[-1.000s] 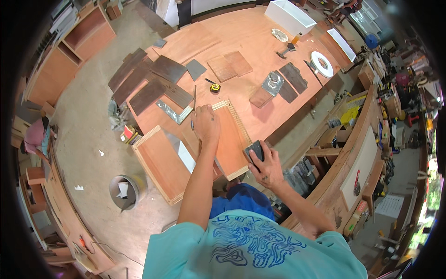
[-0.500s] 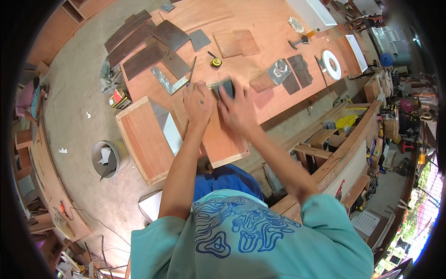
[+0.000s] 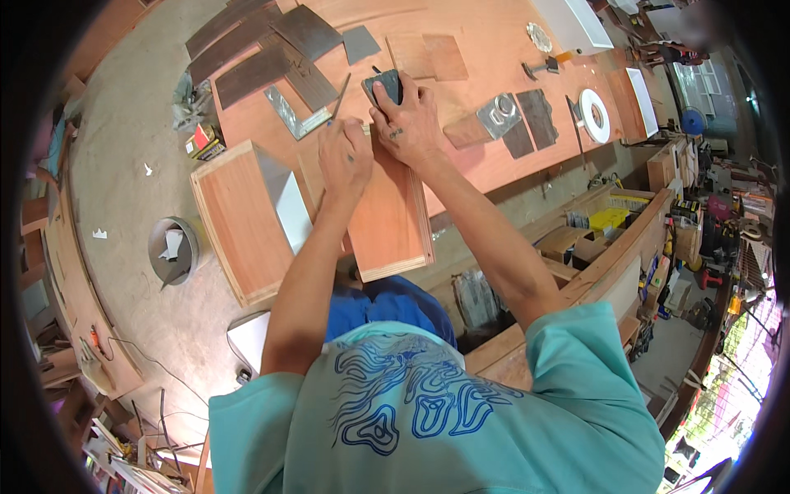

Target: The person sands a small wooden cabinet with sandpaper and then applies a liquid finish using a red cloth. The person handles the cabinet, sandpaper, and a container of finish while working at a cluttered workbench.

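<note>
My right hand (image 3: 407, 122) is closed on a dark sanding block (image 3: 382, 87), held past the far end of a shallow wooden box (image 3: 387, 222). My left hand (image 3: 344, 158) is closed over that box's far left edge. The box has a reddish plywood face and pale layered edges; its near end lies just in front of my waist. A second, similar wooden box (image 3: 247, 222) with a white inner side stands to the left of my left forearm. Near my left fingertips lies a metal square (image 3: 300, 119) with a thin dark stick (image 3: 340, 95) beside it.
Dark boards (image 3: 255, 78) lie at the table's far left, bare wood pieces (image 3: 428, 58) at its far middle. Right of my hand are a metal can (image 3: 499, 115), a hammer (image 3: 543, 66) and a white ring (image 3: 592, 114). A bucket (image 3: 177, 247) stands on the floor at left.
My right hand has moved the sanding block away from me, off the box face to beyond its far end. It now covers the yellow tape measure's spot. My left hand stays at the box edge.
</note>
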The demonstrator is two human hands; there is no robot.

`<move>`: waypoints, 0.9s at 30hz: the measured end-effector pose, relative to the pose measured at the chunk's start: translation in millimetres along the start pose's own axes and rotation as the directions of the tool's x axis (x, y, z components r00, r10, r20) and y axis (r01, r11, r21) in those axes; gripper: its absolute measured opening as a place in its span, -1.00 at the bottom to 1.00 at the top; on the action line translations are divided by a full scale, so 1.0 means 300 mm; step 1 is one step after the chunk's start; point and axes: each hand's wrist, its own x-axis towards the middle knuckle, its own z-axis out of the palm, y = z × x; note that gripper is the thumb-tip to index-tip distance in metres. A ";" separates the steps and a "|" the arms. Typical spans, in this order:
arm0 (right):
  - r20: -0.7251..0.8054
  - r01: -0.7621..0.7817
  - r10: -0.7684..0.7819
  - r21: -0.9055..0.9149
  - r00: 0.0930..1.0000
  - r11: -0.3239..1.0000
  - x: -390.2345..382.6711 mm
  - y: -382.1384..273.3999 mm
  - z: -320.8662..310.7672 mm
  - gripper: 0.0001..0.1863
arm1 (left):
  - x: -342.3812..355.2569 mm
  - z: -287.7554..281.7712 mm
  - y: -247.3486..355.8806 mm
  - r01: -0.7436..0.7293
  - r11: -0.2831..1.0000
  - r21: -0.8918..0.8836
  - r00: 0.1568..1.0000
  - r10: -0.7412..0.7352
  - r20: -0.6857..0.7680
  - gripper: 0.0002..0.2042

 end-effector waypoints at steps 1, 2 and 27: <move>-0.010 0.010 -0.010 -0.003 1.000 1.000 -0.021 -0.003 -0.008 -0.58 | 0.001 0.009 -0.003 0.023 1.000 0.004 0.999 -0.023 -0.022 -0.57; 0.037 0.020 -0.021 0.012 0.999 1.000 -0.093 -0.044 -0.047 -0.58 | 0.003 0.006 -0.026 0.013 0.999 0.048 1.000 -0.012 -0.021 -0.56; 0.131 -0.020 0.021 -0.006 0.991 1.000 -0.604 -0.249 -0.238 -0.58 | 0.014 0.021 -0.150 0.049 0.993 -0.107 0.998 -0.054 -0.041 -0.77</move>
